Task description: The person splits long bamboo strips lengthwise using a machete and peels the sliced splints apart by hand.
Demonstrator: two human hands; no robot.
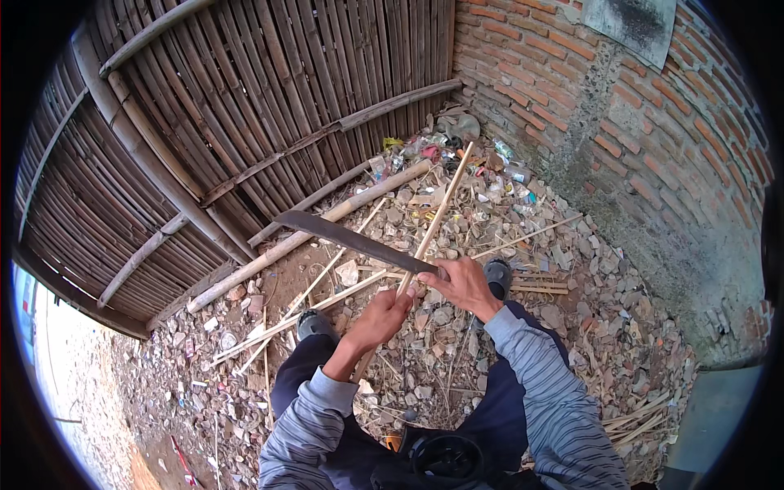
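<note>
My right hand (465, 286) is closed around the handle end of a machete (351, 240). Its long dark blade slants up to the left and crosses over a pale bamboo strip (443, 204). Closed on that strip below the blade is my left hand (382, 318). The strip rises away from me to the far right, and its near end runs under my left wrist. Blade and strip appear to touch at the crossing, close to both hands. The machete's handle is mostly hidden by my fingers.
Loose bamboo strips (327, 302) lie on the rubble between and beside my shoes. A thick bamboo pole (269, 255) lies along the slatted bamboo wall (269, 90). Litter (433, 151) fills the far corner by the brick wall (563, 65). More strips (641, 420) lie at the lower right.
</note>
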